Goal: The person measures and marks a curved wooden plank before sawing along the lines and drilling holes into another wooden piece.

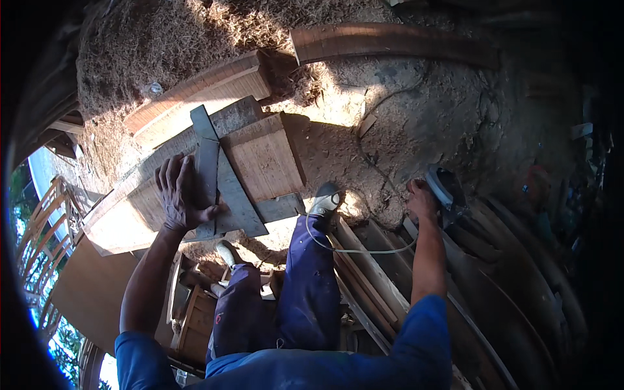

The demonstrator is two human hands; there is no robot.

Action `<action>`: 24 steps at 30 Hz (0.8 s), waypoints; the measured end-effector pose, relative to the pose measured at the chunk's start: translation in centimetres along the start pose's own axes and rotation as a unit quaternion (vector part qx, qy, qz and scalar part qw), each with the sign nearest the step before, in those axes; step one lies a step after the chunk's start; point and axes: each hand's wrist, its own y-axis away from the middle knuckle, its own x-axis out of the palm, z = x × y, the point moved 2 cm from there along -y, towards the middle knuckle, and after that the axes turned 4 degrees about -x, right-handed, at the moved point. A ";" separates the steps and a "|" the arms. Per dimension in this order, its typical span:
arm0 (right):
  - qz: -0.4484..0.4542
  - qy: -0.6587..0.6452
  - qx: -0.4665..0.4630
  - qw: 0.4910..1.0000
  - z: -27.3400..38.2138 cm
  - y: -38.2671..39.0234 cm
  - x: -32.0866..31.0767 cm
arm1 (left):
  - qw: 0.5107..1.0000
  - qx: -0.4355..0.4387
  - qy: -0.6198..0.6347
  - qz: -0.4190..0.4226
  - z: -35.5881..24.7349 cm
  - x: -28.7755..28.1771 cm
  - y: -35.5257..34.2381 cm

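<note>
From where I stand, the person is leaning over a thick pale timber (268, 166), with a large flat carpenter's square (237, 195) lying slantwise across its top. The left hand (181, 198) rests at the near left side of the square's thicker stock, fingers spread and loosely bent, the thumb stretched out to the right by its lower end; it isn't closed round anything. The right hand (422, 200) is out to the other side, its fingers curled, just beside a corded-looking power tool (444, 190) with a pale rounded rim and a dark body. It is so shadowy over there that I cannot tell whether the fingers are wrapped round a handle. A thin pale cable (364, 251) loops from below the right forearm towards the person's right leg (311, 279), in dark blue trousers. Past the timber, a heavy cut block (201, 97) lies on ground thick with shavings (156, 49), and a long curved plank (390, 42) lies beyond it. Near the right leg, long boards (374, 270) lie side by side, and curved slats (49, 227) stand at the far left.
</note>
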 end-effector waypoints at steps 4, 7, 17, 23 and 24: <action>0.035 0.040 0.025 0.998 -3.1 -4.6 2.6 | 0.999 0.023 0.015 -0.021 0.6 0.9 0.4; 0.046 0.058 0.014 0.997 -4.0 -7.0 4.3 | 0.999 0.030 0.013 -0.020 0.9 0.9 0.7; -0.025 0.085 0.041 0.995 -5.0 -10.3 8.0 | 0.999 0.032 0.014 -0.007 1.2 1.2 0.9; -0.025 0.044 -0.120 0.991 5.9 -3.7 4.5 | 0.998 -0.016 0.046 -0.043 0.8 -0.4 0.8; -0.010 -0.077 -0.153 0.985 7.5 -2.6 4.5 | 0.997 0.001 0.055 -0.053 0.8 -0.5 0.5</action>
